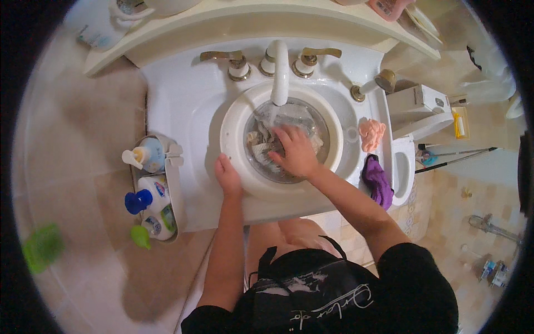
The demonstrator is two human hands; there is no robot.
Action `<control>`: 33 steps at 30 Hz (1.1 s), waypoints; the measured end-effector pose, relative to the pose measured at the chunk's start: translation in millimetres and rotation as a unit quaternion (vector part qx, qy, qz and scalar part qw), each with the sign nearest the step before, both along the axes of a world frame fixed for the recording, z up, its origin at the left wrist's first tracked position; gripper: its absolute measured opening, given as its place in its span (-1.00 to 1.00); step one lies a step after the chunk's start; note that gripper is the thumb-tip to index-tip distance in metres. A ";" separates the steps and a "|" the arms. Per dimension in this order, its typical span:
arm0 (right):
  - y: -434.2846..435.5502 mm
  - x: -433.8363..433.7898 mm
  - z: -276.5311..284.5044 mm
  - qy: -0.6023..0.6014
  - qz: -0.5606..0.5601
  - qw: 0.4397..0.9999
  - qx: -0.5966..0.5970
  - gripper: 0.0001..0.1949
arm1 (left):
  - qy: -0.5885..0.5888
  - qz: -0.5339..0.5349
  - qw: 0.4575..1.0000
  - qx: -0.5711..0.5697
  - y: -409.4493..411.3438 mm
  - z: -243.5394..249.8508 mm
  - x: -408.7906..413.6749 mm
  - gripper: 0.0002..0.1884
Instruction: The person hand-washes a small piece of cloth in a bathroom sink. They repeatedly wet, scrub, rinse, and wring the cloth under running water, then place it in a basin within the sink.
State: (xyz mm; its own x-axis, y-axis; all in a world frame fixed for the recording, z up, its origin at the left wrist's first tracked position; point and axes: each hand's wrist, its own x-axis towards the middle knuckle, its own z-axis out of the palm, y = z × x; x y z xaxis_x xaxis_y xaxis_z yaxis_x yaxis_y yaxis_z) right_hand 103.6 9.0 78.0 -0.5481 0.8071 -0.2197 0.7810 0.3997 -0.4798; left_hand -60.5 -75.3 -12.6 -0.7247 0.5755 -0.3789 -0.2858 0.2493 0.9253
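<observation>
A round white plastic basin [233, 129] rests over the white sink, with water and soaked, light ribbed cloth [296, 115] inside. The faucet spout [280, 75] hangs over it, and water appears to run down onto the cloth. My left hand [228, 173] is against the basin's left rim. Inside the basin, my right hand [295, 152] lies on the wet cloth with fingers spread; whether it grips any is unclear. To the right, on the sink's edge, are a crumpled peach cloth [372, 134] and a purple cloth [378, 183].
Brass-coloured faucet handles [221, 55] flank the spout. A wall caddy [179, 196] with several pump bottles [154, 192] is at left. Above runs a shelf [250, 16] bearing containers. A toilet [402, 173] stands right of the sink, near a white box [431, 98].
</observation>
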 end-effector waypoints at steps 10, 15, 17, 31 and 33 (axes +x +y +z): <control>38.9 19.4 -10.4 0.017 -0.134 0.966 -0.220 -0.27 | 0.252 -0.078 0.959 -0.105 -0.9 36.1 -2.2 -0.64; 28.8 35.2 -22.9 0.464 -0.270 0.755 -0.377 -0.39 | 0.267 -0.186 0.944 -0.043 6.3 97.6 35.0 -0.55; 13.5 29.2 12.0 0.424 -0.225 0.812 -0.331 -0.39 | -0.235 -0.216 0.945 -0.066 10.5 93.8 53.6 -0.57; -12.0 -10.7 35.3 0.212 -0.164 0.963 -0.009 -0.55 | -0.586 -0.166 0.788 0.088 29.9 95.3 67.7 -0.51; 5.1 4.4 5.5 0.266 -0.259 0.928 -0.044 -0.54 | -0.517 -0.152 0.842 0.029 38.4 76.7 74.3 -0.51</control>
